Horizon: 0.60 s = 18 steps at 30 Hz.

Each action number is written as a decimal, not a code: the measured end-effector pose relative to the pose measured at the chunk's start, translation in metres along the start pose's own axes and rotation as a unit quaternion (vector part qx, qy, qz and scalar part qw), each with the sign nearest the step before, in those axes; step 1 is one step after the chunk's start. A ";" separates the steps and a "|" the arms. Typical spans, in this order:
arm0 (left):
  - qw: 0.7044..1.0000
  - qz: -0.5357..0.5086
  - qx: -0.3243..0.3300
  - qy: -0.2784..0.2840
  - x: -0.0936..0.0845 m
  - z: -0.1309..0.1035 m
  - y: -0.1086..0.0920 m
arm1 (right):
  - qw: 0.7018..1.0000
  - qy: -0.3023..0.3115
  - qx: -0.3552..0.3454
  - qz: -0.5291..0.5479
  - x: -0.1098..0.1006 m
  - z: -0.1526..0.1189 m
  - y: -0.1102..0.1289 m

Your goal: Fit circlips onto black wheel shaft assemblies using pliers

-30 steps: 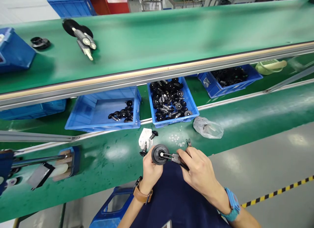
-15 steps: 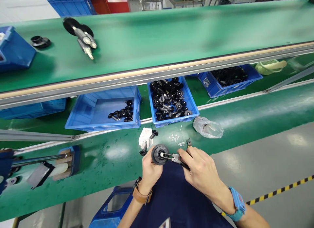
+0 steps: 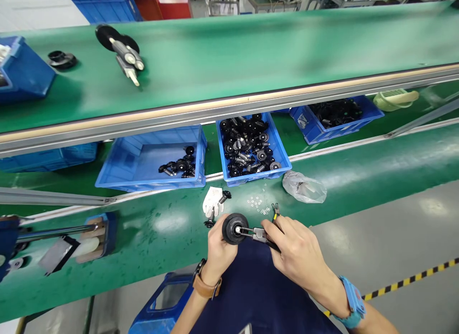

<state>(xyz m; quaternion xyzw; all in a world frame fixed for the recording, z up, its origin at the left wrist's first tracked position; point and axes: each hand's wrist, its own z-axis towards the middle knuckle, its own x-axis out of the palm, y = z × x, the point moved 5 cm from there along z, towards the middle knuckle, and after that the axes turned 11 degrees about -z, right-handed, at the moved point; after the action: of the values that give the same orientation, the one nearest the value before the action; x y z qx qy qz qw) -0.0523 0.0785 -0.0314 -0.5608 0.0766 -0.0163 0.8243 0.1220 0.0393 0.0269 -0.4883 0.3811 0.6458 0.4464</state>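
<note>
Head | left hand (image 3: 219, 251): fingers curled, holding wheel (image 3: 231, 228) | right hand (image 3: 297, 248): angled inward, gripping pliers (image 3: 258, 234)

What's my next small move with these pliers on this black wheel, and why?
I'd probably steady the black wheel in your left hand and check how the pliers sit before squeezing. Your right hand has their tips at the wheel's centre, but whether they're properly seated is too small to tell.
</note>
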 end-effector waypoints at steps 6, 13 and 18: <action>1.000 0.011 0.007 -0.001 -0.001 -0.001 -0.001 | 1.000 0.002 -0.014 -0.014 -0.005 -0.001 0.003; 1.000 0.008 -0.003 -0.003 0.000 -0.006 0.009 | 0.999 0.002 -0.018 -0.033 -0.009 -0.001 0.005; 0.999 -0.017 -0.026 -0.017 0.006 -0.009 0.018 | 0.997 0.012 -0.020 -0.071 -0.013 0.002 0.008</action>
<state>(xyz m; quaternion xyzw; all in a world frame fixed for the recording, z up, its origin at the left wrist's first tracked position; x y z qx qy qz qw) -0.0490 0.0764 -0.0522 -0.5831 0.0529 -0.0189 0.8105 0.1156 0.0357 0.0406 -0.5306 0.3374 0.6145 0.4765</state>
